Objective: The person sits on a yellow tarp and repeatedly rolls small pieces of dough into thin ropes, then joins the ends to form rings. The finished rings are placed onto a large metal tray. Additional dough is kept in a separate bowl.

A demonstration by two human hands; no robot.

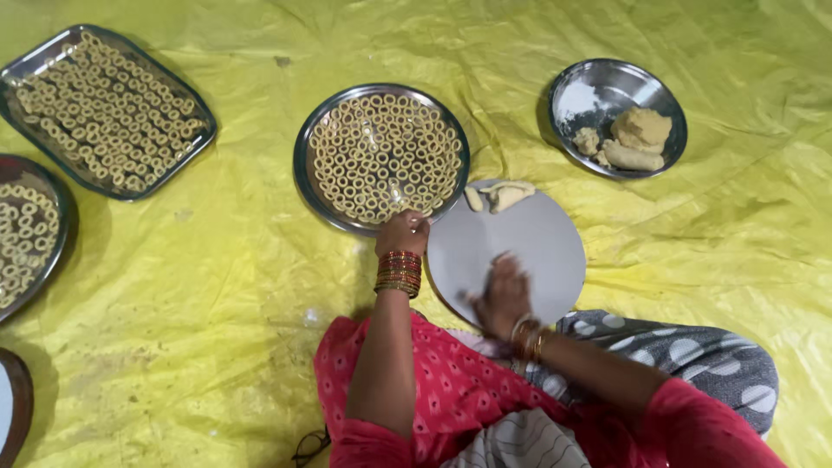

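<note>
My left hand (403,232) rests at the near rim of a round steel plate (305,178) filled with several small dough rings, fingers closed as if pinching a ring there. My right hand (503,293) lies palm down on a round grey board (537,243), blurred from motion, pressing on its surface. Two small pieces of pale dough (500,195) sit at the board's far edge.
A steel bowl (598,87) at the far right holds dough lumps and flour. A rectangular tray (26,69) and another round plate (62,217) on the left carry several dough rings. A yellow sheet (217,286) covers the floor. Black eyeglasses (309,446) lie near my knee.
</note>
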